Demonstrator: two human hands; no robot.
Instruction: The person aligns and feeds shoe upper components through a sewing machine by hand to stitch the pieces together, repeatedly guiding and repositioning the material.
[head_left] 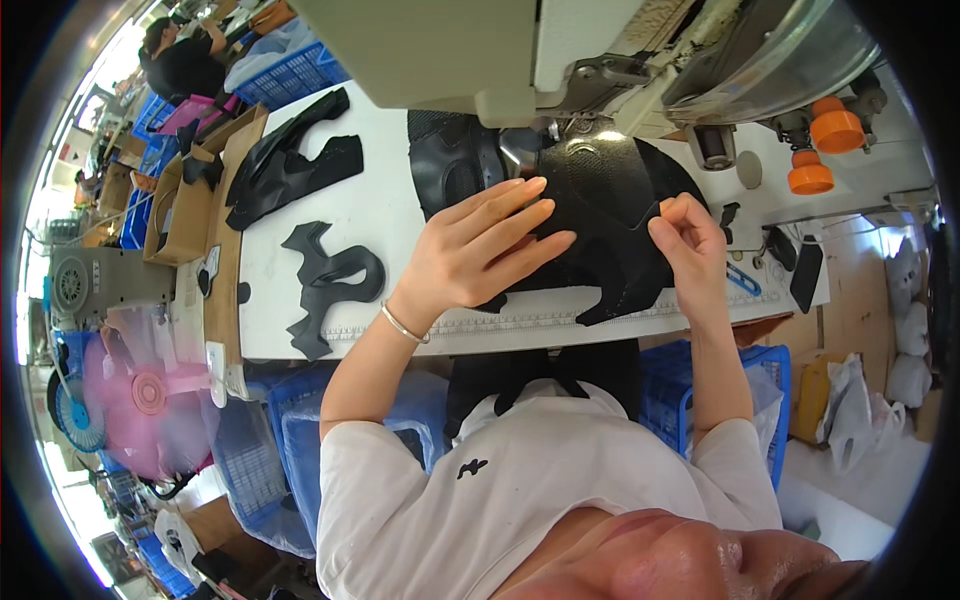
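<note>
A black textured flat piece (600, 235), seemingly a cut shoe upper, lies on the white worktable under the head of a sewing machine (450, 50). My left hand (485, 240) rests over its left part with fingers stretched out and slightly spread. At its right edge my right hand (690, 235) is closed, with thumb and forefinger pinching the black piece. A second textured section (445, 165) lies beyond my left hand, partly covered by the machine. Light from the machine falls on the material near the needle area, which is mostly hidden.
Stacked black cut pieces (295, 165) and a notched dark piece (335, 280) lie to the left. A ruler strip (480, 325) runs along the table's front edge. Blue-handled snips (742, 280) and a black phone (806, 275) lie right. Blue crates (770, 400) stand below; a person (185, 60) sits far left.
</note>
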